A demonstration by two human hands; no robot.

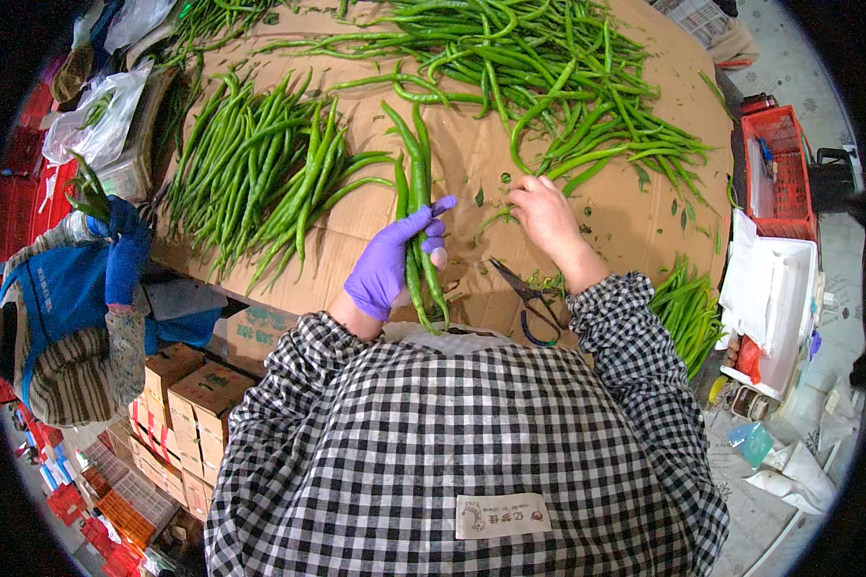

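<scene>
My left hand (394, 252), in a purple glove, is closed round a few long green chili peppers (420, 183), held lengthwise over the cardboard. To its right, my bare right hand (547, 217) has its fingers drawn together just above the cardboard, beside the near ends of the loose peppers. A thin green bit shows by its fingertips; whether they grip it is hidden. Between my forearms lies a pair of scissors (533, 296) with dark blades, touched by neither hand. A big tangled heap of chili peppers (548, 72) spreads beyond my hands.
A sheet of cardboard (471, 260) covers the table. Lined-up chili peppers (260, 168) lie on the left, more (688, 313) by my right elbow. A red crate (779, 173) and white foam box (770, 298) stand at right. At left, a co-worker's blue-gloved hand (125, 236) holds peppers.
</scene>
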